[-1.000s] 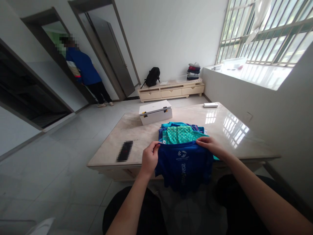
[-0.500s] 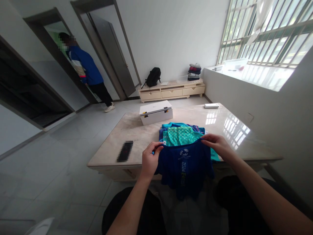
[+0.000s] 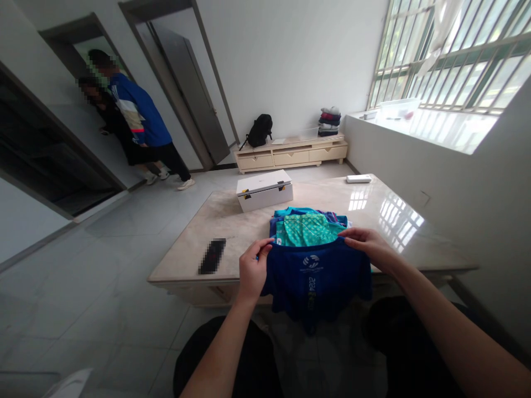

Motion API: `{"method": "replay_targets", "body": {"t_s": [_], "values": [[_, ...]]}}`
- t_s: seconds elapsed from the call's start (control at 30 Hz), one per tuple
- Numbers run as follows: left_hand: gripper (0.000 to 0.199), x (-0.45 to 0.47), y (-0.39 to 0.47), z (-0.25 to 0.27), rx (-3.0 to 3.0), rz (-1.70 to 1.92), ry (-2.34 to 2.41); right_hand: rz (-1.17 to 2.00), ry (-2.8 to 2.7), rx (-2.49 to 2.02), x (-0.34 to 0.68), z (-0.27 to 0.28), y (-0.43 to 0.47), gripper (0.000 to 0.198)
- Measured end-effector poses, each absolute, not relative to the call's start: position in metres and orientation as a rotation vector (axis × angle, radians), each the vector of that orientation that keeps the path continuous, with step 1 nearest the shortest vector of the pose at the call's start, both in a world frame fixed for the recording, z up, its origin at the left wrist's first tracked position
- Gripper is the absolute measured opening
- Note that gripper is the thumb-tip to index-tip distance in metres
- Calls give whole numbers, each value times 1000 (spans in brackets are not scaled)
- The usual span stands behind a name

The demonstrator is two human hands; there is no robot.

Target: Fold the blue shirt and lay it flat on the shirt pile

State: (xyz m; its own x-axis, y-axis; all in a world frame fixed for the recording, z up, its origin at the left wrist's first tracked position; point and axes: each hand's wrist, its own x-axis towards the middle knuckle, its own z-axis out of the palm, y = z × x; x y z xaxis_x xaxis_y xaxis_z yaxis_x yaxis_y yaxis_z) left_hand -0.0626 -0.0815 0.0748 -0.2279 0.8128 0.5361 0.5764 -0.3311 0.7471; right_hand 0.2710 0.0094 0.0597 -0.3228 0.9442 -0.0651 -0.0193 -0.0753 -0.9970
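A dark blue T-shirt [image 3: 315,282] with a white emblem and "2024" printed down it hangs over the table's near edge. My left hand [image 3: 254,268] pinches its upper edge on the left. At the other end of that edge, my right hand [image 3: 369,244] is closed on the fabric, so the edge is stretched between both hands. Behind it, a green patterned shirt [image 3: 307,229] lies on top of a pile of teal and purple clothes [image 3: 290,211] on the table. The lower part of the blue T-shirt fades into shadow over my knees.
The marble-topped table [image 3: 186,243] bears a white box [image 3: 265,190], a black phone-like object [image 3: 212,256] and a white device [image 3: 359,178]. Beyond stands a low cabinet [image 3: 290,157] with a black backpack [image 3: 260,130] and folded clothes [image 3: 329,121]. Two people [image 3: 145,116] stand by a doorway.
The blue T-shirt is spread a little wider, its right side swinging outward and its hem higher. My hands have shifted slightly left. A second person in black has appeared at the doorway.
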Motion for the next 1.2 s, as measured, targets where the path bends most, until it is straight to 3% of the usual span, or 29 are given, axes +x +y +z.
{"method": "replay_targets", "body": {"t_s": [0.43, 0.63, 0.77, 1.07, 1.2], "values": [[26, -72, -77, 71, 2011, 1524, 1586, 1121, -1305, -1090, 266, 55, 13, 50], [8, -76, -75, 72, 1973, 1461, 1620, 1044, -1407, -1018, 264, 46, 16, 39], [9, -73, -74, 69, 1962, 1451, 1625, 930, -1536, -1047, 262, 42, 17, 35], [12, -75, -69, 63, 1761, 1535, 1679, 1071, -1591, -990, 265, 43, 18, 47], [12, -74, -69, 63, 1739, 1559, 1687, 1053, -1608, -988, 264, 46, 14, 42]]}}
